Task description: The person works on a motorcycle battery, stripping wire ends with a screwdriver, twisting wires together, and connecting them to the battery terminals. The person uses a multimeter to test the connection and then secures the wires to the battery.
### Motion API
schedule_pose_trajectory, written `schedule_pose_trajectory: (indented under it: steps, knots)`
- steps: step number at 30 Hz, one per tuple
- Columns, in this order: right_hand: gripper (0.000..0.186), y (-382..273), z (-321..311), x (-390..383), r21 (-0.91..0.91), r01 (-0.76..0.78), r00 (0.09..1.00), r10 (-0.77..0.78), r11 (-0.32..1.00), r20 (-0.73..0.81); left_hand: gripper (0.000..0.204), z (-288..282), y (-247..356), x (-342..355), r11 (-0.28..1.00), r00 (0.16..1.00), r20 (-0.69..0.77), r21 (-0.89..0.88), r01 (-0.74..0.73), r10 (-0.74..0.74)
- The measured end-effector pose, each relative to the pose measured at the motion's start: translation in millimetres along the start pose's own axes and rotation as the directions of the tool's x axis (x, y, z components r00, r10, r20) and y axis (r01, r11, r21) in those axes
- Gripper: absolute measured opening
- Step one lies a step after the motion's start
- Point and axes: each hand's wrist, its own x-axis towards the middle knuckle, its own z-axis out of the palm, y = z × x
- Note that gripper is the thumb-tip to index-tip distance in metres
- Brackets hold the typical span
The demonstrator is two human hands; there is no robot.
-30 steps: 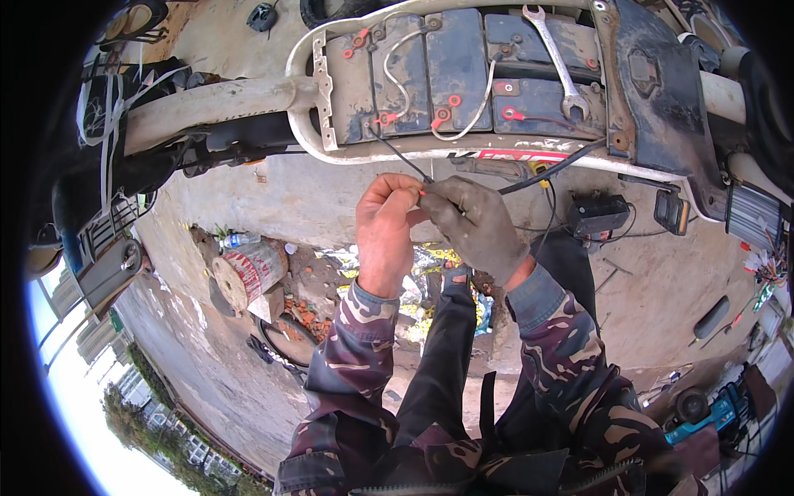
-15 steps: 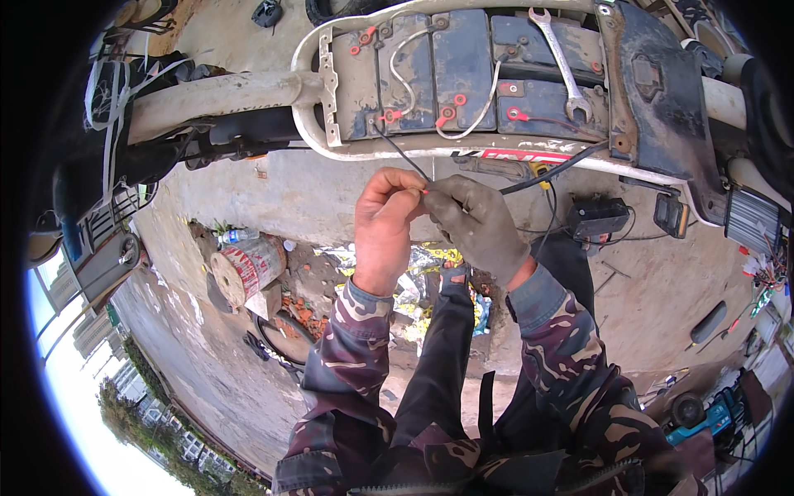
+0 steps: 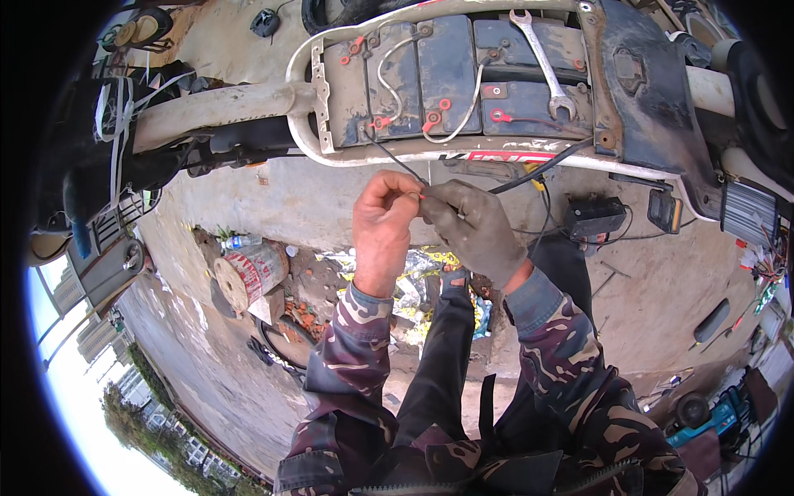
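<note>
My left hand (image 3: 381,236), bare, is closed in a pinch at the end of a thin black wire (image 3: 395,159). Wearing a grey glove, my right hand (image 3: 475,227) pinches the same end from the other side, fingertips touching the left ones. A tiny red piece shows between the fingertips; its kind is hidden. From there the wire runs up to a terminal at the lower left corner of a row of dusty batteries (image 3: 447,70) in a white tubular frame (image 3: 302,136). Both hands are just below the frame's near rail.
An open-end wrench (image 3: 542,62) lies across the batteries. White jumper wires with red terminal covers link them. A small black box (image 3: 595,217) with cables sits right on the concrete. Left stand a wooden spool (image 3: 252,277) and a water bottle (image 3: 239,242). A blue power tool (image 3: 707,422) lies lower right.
Both hands keep their pinch on the wire end, the right one turned slightly. The batteries and frame appear a little further left in view.
</note>
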Motion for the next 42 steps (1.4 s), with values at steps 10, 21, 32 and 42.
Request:
schedule_pose_trajectory:
  steps: [10,21,32,42]
  knots:
    - [0.025,-11.5,-1.8,-4.3,0.03,-0.114,0.992,0.112,0.993,0.056,0.01,4.3,3.5,-4.7,0.963,0.969,-0.099,-0.175,0.205,-0.225]
    - [0.026,-3.0,4.2,-4.3,0.057,-0.065,0.998,0.064,0.996,0.015,0.017,0.2,-4.2,-6.8,0.963,0.998,-0.025,-0.263,0.056,-0.065]
    - [0.034,-2.3,3.1,-3.1,0.216,-0.172,0.985,0.173,0.961,0.013,0.011,2.5,-1.9,-7.7,0.956,0.993,-0.004,-0.271,0.111,-0.116]
    - [0.034,-3.7,1.4,0.7,0.239,-0.199,0.98,0.194,0.95,0.044,0.01,2.5,4.1,-5.5,0.962,0.994,0.008,-0.253,0.104,-0.105]
